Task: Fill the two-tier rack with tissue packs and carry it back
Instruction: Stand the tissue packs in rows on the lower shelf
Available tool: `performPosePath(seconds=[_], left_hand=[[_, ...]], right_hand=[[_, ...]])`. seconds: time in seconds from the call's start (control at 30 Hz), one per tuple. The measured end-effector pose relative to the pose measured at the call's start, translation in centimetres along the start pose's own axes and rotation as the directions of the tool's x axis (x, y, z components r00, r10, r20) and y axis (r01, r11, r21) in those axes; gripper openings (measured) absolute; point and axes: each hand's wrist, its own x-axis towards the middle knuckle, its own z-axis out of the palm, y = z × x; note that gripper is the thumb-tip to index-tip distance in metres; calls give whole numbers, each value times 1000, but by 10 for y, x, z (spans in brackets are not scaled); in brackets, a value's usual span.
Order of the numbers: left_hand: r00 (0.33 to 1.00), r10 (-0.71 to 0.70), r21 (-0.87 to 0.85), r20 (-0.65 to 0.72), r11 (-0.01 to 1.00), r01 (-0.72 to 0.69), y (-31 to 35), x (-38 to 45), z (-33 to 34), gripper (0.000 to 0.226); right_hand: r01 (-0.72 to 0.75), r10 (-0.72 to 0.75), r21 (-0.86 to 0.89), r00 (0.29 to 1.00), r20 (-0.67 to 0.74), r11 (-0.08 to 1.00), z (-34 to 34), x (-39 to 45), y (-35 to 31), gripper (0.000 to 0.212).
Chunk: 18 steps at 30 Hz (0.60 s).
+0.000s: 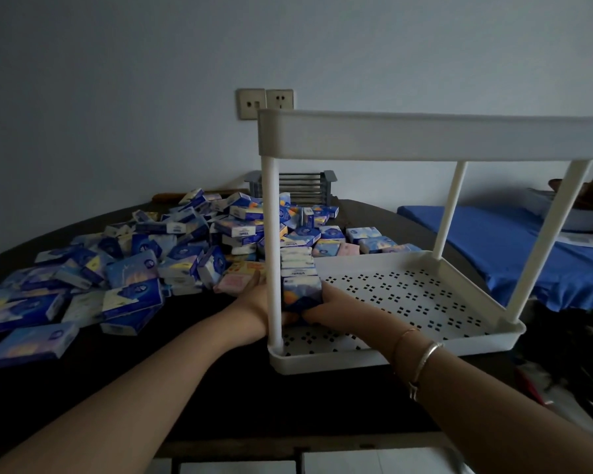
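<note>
Now both hands clamped on a row of tissue packs (298, 278): left hand (254, 301) outside the near-left post (274, 248), pressing the row's left side, fingers mostly hidden behind the post; right hand (329, 306) on the row's near right end, fingers curled under the front pack, so a full grip from both sides. Row of small rectangular packs, glossy blue and white wrappers, lined up end to end at the left edge of the lower tier (408, 295) of a white plastic rack (425, 138). Lower tier flat, perforated with clusters of small square holes, raised rim all round; upper tier a shallow tray on round smooth posts. Rack standing on a dark tabletop (220, 388), right of a loose heap of packs (134, 268), same blue wrappers, a few pink. Two thin bangles (421, 354), one gold, one silver, on the right wrist. Grey slatted holder (298, 186) behind the heap, two wall sockets (266, 102) above, blue bedding (510, 248) far right
</note>
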Motion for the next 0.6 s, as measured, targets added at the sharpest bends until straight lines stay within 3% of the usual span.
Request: performPosePath(seconds=[0.07, 0.13, 0.27, 0.43, 0.6], left_hand=[[999, -16, -98, -44, 995, 11, -3, -1, 0, 36], [998, -10, -190, -58, 982, -1, -9, -11, -7, 65], [989, -13, -126, -146, 992, -5, -18, -40, -18, 103], [955, 0, -106, -296, 994, -33, -26, -85, -15, 80], [858, -26, -159, -512, 985, -65, -59, -116, -20, 49]], right_hand=[[-13, 13, -63, 1000, -11, 998, -4, -8, 0, 69], [-28, 18, -150, 997, -71, 988, -8, -25, -4, 76], [77, -157, -273, 946, -284, 959, -11, -64, -7, 69], [268, -436, -388, 777, -454, 882, 3, -108, -15, 35], [440, -625, -464, 668, -403, 769, 33, -131, -37, 21]])
